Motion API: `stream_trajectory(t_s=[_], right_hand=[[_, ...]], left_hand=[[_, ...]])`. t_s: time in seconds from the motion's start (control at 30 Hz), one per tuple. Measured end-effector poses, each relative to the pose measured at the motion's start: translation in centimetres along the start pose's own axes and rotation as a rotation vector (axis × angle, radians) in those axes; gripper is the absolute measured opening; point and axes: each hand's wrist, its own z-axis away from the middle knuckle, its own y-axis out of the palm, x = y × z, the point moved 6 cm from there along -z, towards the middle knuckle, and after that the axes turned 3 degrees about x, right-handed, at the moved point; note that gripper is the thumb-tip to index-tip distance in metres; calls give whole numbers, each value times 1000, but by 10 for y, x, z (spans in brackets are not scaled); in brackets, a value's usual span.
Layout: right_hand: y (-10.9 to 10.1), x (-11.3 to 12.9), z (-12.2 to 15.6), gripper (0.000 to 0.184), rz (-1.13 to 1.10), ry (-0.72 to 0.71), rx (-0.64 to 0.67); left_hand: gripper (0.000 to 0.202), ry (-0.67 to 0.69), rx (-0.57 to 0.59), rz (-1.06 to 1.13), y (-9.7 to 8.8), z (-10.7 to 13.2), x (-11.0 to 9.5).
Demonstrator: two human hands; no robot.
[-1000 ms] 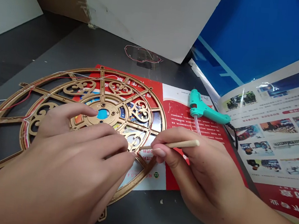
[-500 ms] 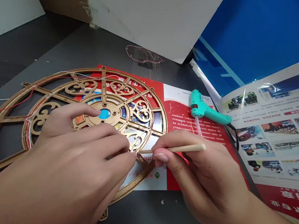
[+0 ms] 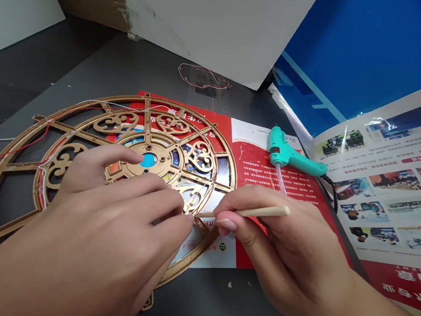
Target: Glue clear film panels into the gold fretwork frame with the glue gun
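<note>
A round, gold openwork frame (image 3: pixel 145 122) with scrolls and spokes lies on the desk. Red and white wires (image 3: pixel 46 164) run along its inner ring. My left hand (image 3: pixel 125 229) rests palm down over its near side, one finger stretched toward the hub. Its thumb and forefinger press together at the inner ring; whatever is between them is hidden. In a pencil-like grip, my right hand (image 3: pixel 279 249) holds a thin pale wooden stick (image 3: pixel 265 212). The stick's narrow tip meets the ring right beside my left fingertips.
Red and white printed sheets (image 3: pixel 250 132) lie under the frame. A turquoise glue gun (image 3: pixel 289 153) with a clear glue stick rests on them. An illustrated brochure (image 3: pixel 396 196) stands at the right. Thin looped wire (image 3: pixel 203 78) lies before a white panel (image 3: pixel 216 19) at the back.
Both hands hold nearly the same pose over the frame. The whole view has shifted very slightly, and the stick's tip stays at the ring.
</note>
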Motion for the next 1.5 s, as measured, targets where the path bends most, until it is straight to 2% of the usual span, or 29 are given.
stream_trajectory(t_s=[0.1,0.17,0.33,0.43,0.53,0.7,0.83,0.93,1.03,1.17,1.27,1.37,1.5], right_hand=[[-1,-1,0,21,-12,23,-2],[0,-1,-1,20,-20,52,-3],[2,-1,-2,22,-6,77,24],[1,2,-2,25,57,11,28],[1,4,-2,29,98,-64,35],[5,1,0,27,49,-65,56],[5,-4,0,24,-22,20,-26],[4,-5,-1,24,5,54,-58],[4,-4,-1,23,53,75,-46],[3,-3,0,23,51,69,-41],[3,-3,0,22,5,67,-40],[5,-5,-2,23,-33,64,-33],[7,-5,-3,29,-25,63,-32]], left_hand=[[16,18,21,5,9,8,-3],[15,18,16,6,7,6,-2],[11,-30,-48,30,-14,-12,5],[22,-36,-78,51,-25,-22,6],[35,17,-93,11,-30,-28,1],[29,9,-121,46,-27,-29,4],[20,5,-114,46,-27,-27,5],[18,-12,-89,22,-24,-21,5],[10,-4,-66,13,-15,-5,3],[15,43,-22,-1,4,17,-2],[14,43,-20,0,11,24,0],[15,40,-23,-4,9,20,5],[14,10,-49,12,-6,3,10]])
